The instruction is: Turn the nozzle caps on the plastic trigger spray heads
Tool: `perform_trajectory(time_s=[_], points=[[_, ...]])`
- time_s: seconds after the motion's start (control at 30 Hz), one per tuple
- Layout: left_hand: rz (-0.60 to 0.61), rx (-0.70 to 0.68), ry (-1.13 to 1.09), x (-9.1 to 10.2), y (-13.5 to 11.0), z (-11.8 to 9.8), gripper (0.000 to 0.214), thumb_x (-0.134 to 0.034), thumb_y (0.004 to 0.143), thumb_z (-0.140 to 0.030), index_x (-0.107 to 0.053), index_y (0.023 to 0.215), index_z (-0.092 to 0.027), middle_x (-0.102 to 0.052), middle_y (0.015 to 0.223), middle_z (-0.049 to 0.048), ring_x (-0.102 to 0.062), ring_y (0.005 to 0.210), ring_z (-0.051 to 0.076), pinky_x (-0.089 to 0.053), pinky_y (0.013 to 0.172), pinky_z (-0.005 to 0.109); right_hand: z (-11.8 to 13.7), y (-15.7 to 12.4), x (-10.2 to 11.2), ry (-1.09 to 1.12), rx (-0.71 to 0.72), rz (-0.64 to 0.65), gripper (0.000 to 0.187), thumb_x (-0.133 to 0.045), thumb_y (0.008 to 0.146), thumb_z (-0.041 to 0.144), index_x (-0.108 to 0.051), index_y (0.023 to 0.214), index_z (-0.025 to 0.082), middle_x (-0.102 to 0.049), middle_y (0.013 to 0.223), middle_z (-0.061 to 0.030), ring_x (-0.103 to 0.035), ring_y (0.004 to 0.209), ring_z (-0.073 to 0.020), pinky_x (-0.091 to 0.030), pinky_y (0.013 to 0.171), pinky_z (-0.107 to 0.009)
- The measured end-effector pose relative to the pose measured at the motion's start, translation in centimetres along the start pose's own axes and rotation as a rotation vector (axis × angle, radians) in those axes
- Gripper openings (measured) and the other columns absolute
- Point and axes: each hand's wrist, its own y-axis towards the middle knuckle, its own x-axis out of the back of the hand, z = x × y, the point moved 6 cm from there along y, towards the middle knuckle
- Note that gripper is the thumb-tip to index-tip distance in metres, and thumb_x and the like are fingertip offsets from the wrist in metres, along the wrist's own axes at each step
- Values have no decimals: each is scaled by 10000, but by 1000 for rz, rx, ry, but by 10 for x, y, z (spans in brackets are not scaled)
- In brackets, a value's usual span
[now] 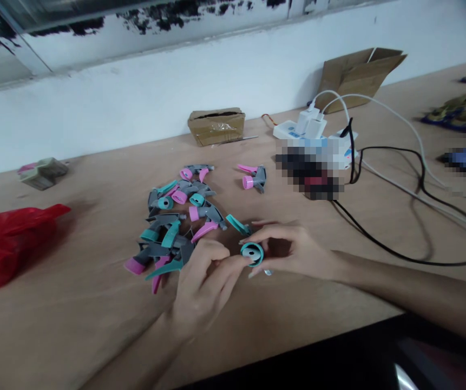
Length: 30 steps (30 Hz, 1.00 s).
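A teal-capped grey spray trigger head [252, 252] is held just above the wooden table [74, 314], its round cap facing me. My right hand [293, 250] wraps round it from the right, fingers curled. My left hand [206, 281] pinches at the cap's left edge with thumb and forefinger. Just left of my hands lies a pile of spray trigger heads [176, 227], grey with pink or teal caps and levers. One more pink-capped trigger head [255, 177] lies apart, farther back.
A red plastic bag [7, 238] sits at the left. A small taped cardboard box [216, 125] and an open carton [356, 73] stand by the wall. A power strip with chargers [308, 127] and black and white cables [399, 206] spread across the right.
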Motion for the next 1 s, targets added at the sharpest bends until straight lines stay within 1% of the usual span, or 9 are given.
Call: perform_trajectory(time_s=[0.1,0.2,0.33,0.47,0.63,0.73,1.0], points=[[58,52,-45,-3,-1,3,210,-524,824,-51,-598,893,-236,-423,778,-11,-484,681,93,-430,579,213,-3,-1,2,-18,-2,-6,375,-734,636,379,-651,962,215,-670,887,-18,-609,781,-145,-517,728,-283],[94,110,-129,-5,1,7,162,-549,818,-80,-626,853,-218,-441,781,-10,-498,670,81,-434,574,196,-5,-1,2,-62,12,-21,355,-735,635,381,-659,943,223,-682,876,-8,-621,809,-150,-503,805,-309],[145,198,-217,-8,6,12,90,-617,771,-138,-652,806,-213,-473,757,-10,-495,631,81,-410,518,192,-3,0,4,-116,80,-55,330,-742,632,371,-660,910,214,-681,752,31,-612,675,-110,-433,932,-353],[198,243,-275,-13,7,14,70,-622,741,-136,-653,765,-194,-485,719,-8,-480,598,87,-403,511,208,0,1,5,-159,137,-70,332,-739,641,357,-655,923,202,-666,680,51,-580,574,-82,-402,959,-366],[200,274,-298,-16,4,17,67,-610,746,-146,-647,769,-197,-495,715,-7,-484,598,92,-397,507,211,0,1,5,-183,132,-63,319,-722,660,370,-645,929,218,-663,674,46,-608,634,-109,-393,954,-391],[206,277,-302,-16,4,17,65,-610,749,-153,-643,775,-202,-501,728,-4,-493,618,98,-410,527,219,1,2,5,-189,141,-49,295,-713,676,358,-642,918,205,-661,679,41,-599,614,-101,-399,937,-381],[114,237,-271,-10,5,14,93,-618,753,-121,-620,799,-201,-533,773,2,-526,691,107,-439,588,224,5,2,4,-216,149,-16,291,-695,691,386,-640,921,217,-630,634,58,-580,594,-91,-381,945,-373]])
